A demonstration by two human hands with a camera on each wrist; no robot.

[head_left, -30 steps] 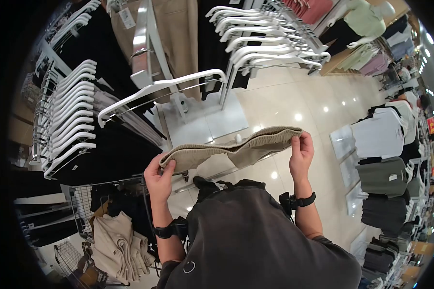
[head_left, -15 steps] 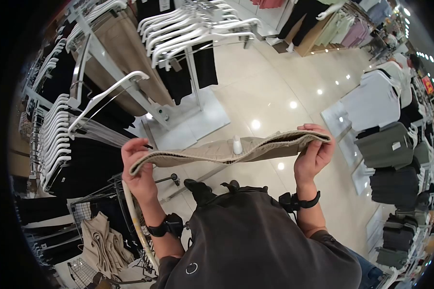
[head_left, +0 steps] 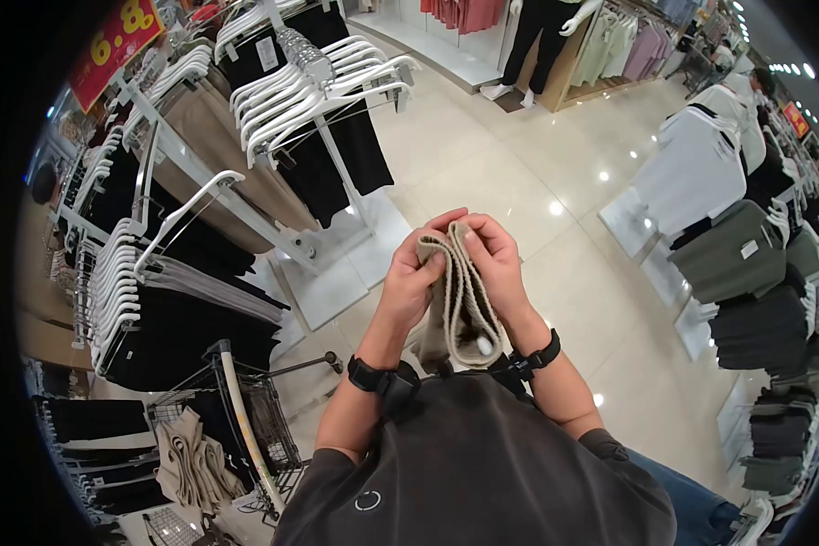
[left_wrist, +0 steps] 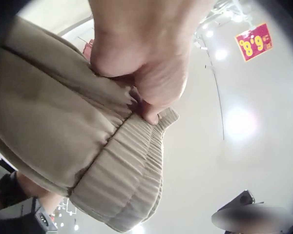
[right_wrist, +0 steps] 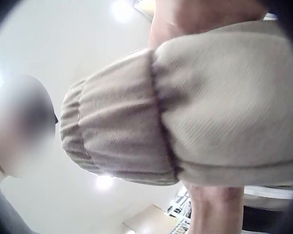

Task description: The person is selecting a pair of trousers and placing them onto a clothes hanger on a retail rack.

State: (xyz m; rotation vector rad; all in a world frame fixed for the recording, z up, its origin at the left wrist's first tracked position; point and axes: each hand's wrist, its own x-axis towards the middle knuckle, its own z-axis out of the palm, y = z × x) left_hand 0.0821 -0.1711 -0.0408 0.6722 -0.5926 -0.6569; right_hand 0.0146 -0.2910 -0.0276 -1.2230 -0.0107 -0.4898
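Observation:
Khaki trousers (head_left: 457, 314) with a gathered elastic waistband (left_wrist: 124, 178) are doubled over in front of the person's chest. My left hand (head_left: 411, 284) pinches one end of the waistband, thumb on the near side. Right beside it, my right hand (head_left: 495, 264) grips the other end, so the two ends lie close together. The fold hangs toward the body, and a white security tag (head_left: 484, 346) shows inside it. In the right wrist view the trousers' cloth (right_wrist: 234, 107) covers most of the right hand. The trouser legs are largely hidden in the head view.
A bare white hanger (head_left: 187, 218) hangs on the rack at left, near a row of hangers (head_left: 114, 296) with dark trousers. A shopping cart (head_left: 273, 423) with folded khaki garments (head_left: 191, 460) stands at lower left. Shirts (head_left: 696, 173) hang along the right.
The waistband was stretched wide between both hands; the hands have come together at the middle, folding it in half. The head view has shifted, with the racks now further left.

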